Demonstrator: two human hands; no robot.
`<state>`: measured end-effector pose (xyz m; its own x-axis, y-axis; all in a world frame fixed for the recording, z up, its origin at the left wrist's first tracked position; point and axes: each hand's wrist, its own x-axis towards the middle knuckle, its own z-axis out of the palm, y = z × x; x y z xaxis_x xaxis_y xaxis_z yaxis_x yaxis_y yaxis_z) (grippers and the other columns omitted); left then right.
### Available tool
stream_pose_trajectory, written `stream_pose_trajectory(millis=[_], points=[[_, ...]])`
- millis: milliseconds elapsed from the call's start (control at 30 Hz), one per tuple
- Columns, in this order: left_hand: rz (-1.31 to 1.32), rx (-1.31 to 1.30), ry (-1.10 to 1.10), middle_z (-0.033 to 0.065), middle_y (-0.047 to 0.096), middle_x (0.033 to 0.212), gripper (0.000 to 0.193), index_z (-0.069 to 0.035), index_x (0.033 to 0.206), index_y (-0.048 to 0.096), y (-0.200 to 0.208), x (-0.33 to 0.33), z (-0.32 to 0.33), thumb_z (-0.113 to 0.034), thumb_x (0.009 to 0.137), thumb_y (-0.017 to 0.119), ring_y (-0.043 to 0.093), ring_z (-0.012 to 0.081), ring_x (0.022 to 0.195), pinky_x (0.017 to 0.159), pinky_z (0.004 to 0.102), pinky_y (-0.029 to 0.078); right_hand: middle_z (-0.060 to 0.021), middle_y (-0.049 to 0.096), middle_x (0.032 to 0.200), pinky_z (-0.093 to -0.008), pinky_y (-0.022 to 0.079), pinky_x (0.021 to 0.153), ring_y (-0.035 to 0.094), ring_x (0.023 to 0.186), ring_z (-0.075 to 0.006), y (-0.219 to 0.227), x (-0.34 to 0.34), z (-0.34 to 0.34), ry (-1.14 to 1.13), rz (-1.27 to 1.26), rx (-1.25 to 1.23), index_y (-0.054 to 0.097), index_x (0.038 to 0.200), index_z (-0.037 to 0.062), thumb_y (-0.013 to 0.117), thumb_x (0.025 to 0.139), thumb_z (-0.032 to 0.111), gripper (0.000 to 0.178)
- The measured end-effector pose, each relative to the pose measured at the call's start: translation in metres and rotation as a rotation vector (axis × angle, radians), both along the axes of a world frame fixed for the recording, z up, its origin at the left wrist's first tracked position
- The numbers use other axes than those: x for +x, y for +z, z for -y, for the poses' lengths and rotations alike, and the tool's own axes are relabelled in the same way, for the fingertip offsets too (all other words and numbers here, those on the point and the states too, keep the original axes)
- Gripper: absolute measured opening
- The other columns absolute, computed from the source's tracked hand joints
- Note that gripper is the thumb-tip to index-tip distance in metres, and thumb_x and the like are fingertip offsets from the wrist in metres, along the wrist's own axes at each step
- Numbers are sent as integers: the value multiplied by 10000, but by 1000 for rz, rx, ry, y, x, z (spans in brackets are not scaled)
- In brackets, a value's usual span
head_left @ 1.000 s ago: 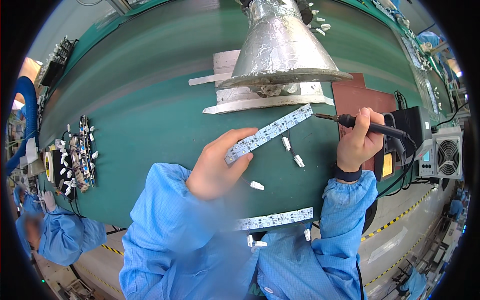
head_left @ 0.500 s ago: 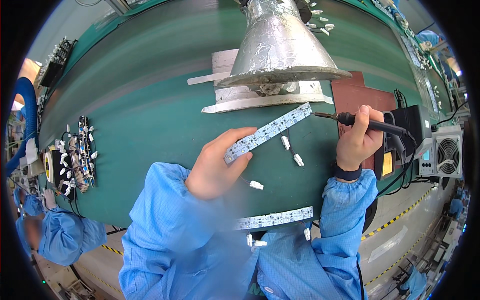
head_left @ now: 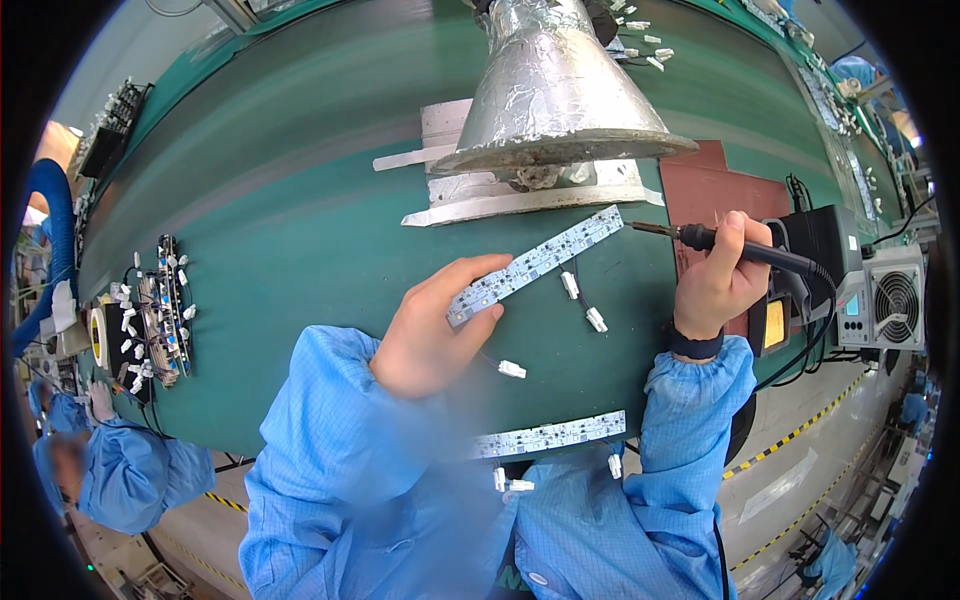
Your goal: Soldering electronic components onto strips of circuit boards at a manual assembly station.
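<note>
My left hand [head_left: 432, 325] is closed on the near end of a narrow white circuit board strip [head_left: 540, 262], which slants up to the right over the green mat. Wires with white connectors [head_left: 570, 286] hang beneath that strip. In my right hand [head_left: 722, 278] is a soldering iron [head_left: 695, 237], gripped like a pen. Its tip points left and lies just off the strip's far end; I cannot tell if they touch. A second circuit board strip [head_left: 550, 437] lies along the near table edge, partly hidden by my left sleeve.
A foil-covered funnel hood [head_left: 565, 95] stands over a white tray [head_left: 530, 205] ahead. On the right are a brown pad [head_left: 700, 185], a soldering station [head_left: 825, 255] and a fan unit [head_left: 895, 300]. Several boards with connectors [head_left: 165, 310] stand at left, near a co-worker in blue [head_left: 140, 470].
My right hand and the soldering iron have shifted very slightly to the right. The left hand and its strip are practically still.
</note>
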<state>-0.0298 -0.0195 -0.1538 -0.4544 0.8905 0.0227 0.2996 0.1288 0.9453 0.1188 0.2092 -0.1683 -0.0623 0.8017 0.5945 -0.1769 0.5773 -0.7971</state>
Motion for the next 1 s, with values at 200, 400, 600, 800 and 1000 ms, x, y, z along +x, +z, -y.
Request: stream_pose_trajectory(millis=[200,400,600,800,1000], points=[[28,-17,-1,112,622,1123,408,25,1262,558,1,0,1,19,858,606,584,155,1018,871,264,460,-4,527,739,-194,476,500,503,593,-58,2,1,2,0,13,3,564,846,23,589,939,130,144],[10,-11,-1,116,623,1129,410,25,1263,558,1,0,1,20,856,609,587,159,1021,876,269,463,-14,534,759,-198,486,535,499,624,-58,3,0,3,10,0,-15,566,842,21,591,937,131,147],[-2,-8,-1,120,622,1137,411,26,1262,558,0,0,-1,21,855,610,588,166,1032,891,274,462,-14,533,749,-209,488,572,497,634,-66,8,0,5,3,-5,-36,567,832,22,590,938,130,153],[-5,-13,-3,122,622,1139,410,29,1262,556,0,0,0,21,855,609,587,169,1039,896,275,461,-15,537,744,-221,489,620,494,649,-71,9,-1,7,-22,-3,-50,570,826,23,590,937,136,161],[-2,-15,-5,122,622,1142,409,31,1261,556,0,0,1,17,856,611,587,171,1041,901,278,461,-19,541,750,-228,484,628,500,670,-80,10,-1,7,-16,-13,-57,577,827,20,593,935,144,165]])
